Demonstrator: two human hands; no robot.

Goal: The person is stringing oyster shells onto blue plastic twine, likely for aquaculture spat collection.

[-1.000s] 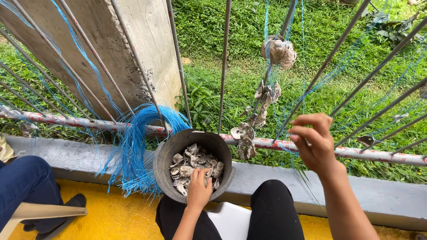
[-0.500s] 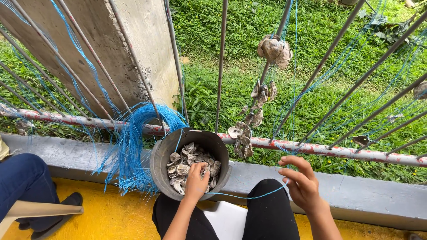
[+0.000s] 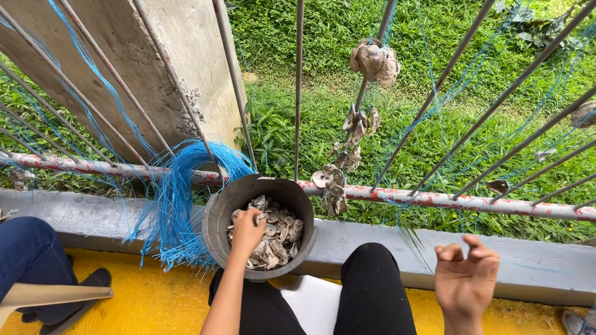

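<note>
left hand (image 3: 247, 231): I see it inside the grey bucket (image 3: 217, 214), fingers curled onto oyster shells (image 3: 279, 231)
right hand (image 3: 467, 279): loosely curled, holding nothing
shells: I judge them rigid, rough, sharp-edged; grip the flat faces
room: railing bars (image 3: 434, 200) and concrete ledge (image 3: 372, 239) close ahead, blue twine (image 3: 177, 198) beside the bucket

Left hand's fingertips (image 3: 256, 217) among shells (image 3: 279, 232)

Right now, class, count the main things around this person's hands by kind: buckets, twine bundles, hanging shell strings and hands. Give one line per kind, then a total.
Bucket of shells: 1
Blue twine bundle: 1
Shell string on the railing: 1
Hands: 2, left hand in the bucket, right hand loosely curled, holding nothing visible
Total: 5
</note>
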